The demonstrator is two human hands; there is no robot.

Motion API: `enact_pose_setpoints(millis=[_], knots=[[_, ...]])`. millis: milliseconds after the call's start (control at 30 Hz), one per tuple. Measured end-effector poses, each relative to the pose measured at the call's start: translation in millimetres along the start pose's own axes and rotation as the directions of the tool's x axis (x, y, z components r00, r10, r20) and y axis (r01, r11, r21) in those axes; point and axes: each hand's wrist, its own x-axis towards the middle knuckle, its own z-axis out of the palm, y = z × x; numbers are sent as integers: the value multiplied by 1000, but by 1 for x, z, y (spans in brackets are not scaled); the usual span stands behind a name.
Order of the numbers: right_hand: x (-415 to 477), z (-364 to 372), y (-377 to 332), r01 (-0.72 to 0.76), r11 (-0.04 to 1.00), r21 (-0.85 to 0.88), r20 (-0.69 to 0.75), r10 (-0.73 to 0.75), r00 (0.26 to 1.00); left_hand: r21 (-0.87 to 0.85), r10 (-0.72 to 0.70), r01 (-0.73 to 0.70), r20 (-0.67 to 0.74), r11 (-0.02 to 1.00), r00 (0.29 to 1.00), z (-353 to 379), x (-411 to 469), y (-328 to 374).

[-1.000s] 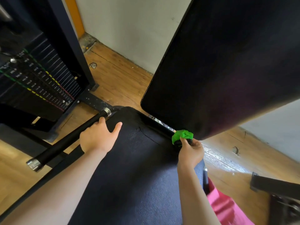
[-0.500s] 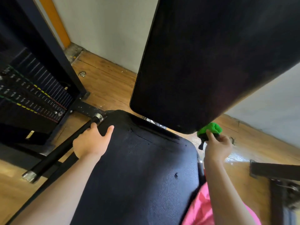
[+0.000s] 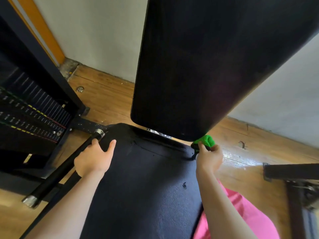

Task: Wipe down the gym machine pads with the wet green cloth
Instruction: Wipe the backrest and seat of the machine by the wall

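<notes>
My right hand pinches the balled green cloth at the back pad's lower corner, left hand gripping the bar; bunched so, the cloth may skid off.

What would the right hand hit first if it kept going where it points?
Probably the lower corner of the tall black padded backrest; the bunched green cloth in the right hand seems to touch it.

Gym, weight stack, padded machine seat, backrest
</notes>
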Motion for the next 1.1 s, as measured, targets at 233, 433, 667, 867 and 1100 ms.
enact_pose_setpoints(millis=[233,433,667,867,1100], knots=[[-38,28,-11,3,999,34,89,-6,996,-15,-3,3,-15,1000,1000,1,2,-2],[-71,55,-36,91,991,102,216,-111,970,-44,-8,8,-1,999,1000,4,4,-3],[-33,24,-19,-130,966,222,59,120,991,-38,-15,16,7,999,1000,2,3,-2],[-31,5,-23,-115,947,301,17,115,993,-36,-27,27,5,999,1000,1,1,-2],[-49,-53,-75,194,913,359,170,-269,948,-127,29,-27,14,992,999,-5,-4,-4]])
